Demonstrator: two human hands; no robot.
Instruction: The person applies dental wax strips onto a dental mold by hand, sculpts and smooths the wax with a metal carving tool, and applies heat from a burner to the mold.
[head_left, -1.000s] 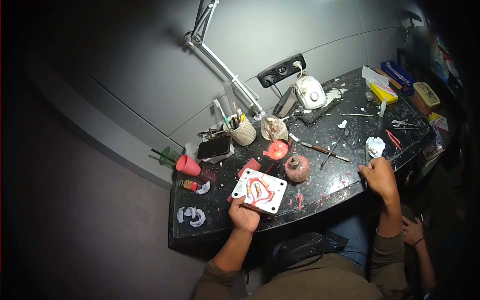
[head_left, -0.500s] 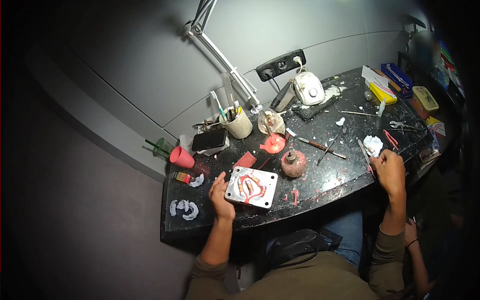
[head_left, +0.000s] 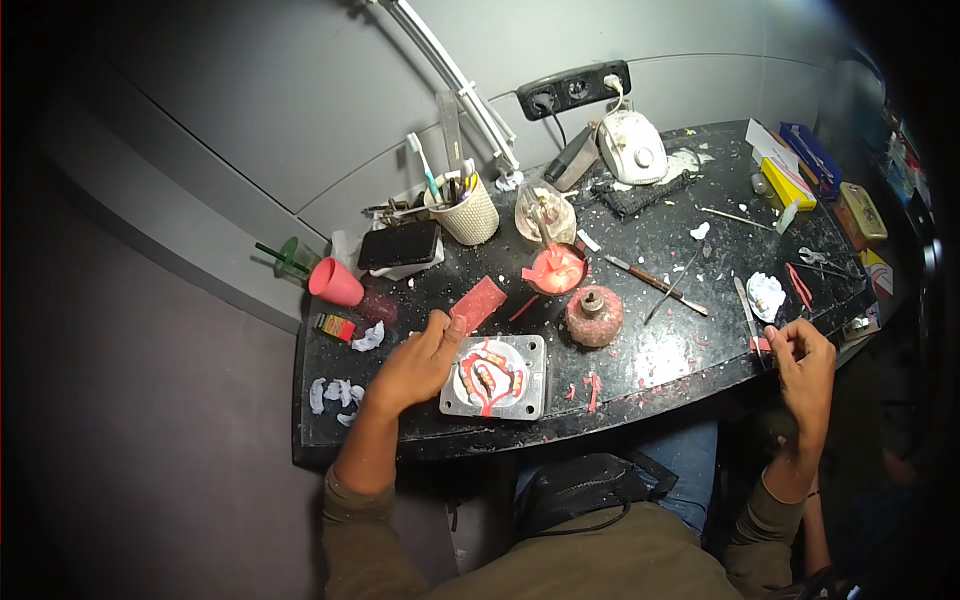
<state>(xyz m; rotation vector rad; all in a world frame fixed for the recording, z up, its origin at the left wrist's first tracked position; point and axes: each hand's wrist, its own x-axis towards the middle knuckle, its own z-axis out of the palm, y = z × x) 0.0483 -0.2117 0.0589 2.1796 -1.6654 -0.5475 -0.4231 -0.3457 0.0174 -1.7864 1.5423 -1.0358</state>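
Note:
My left hand [head_left: 415,365] pinches the near corner of a red wax sheet [head_left: 479,303] between thumb and fingers. Just to its right, a metal dental flask half [head_left: 450,400] lies on the bench, filled with white plaster that carries red wax and tooth-coloured pieces. My right hand [head_left: 808,368] is closed in a pinch over the bench's right front, beside a slim knife [head_left: 745,305]. A small red piece [head_left: 760,344] shows at its fingertips; I cannot tell if it is gripped. A white plaster piece [head_left: 766,296] sits beyond that hand.
A round burner bottle [head_left: 594,318] and a bowl of pink wax [head_left: 556,270] stand mid-bench. Behind are a holder with brushes [head_left: 470,212] and a white control box [head_left: 632,148]. A red cup [head_left: 336,282] is at left. Another person's arm [head_left: 816,535] shows at lower right.
My left hand has let go of the flask half, which now lies on the bench, and taken the wax sheet. My right hand has drawn slightly back from the plaster piece. The view has shifted.

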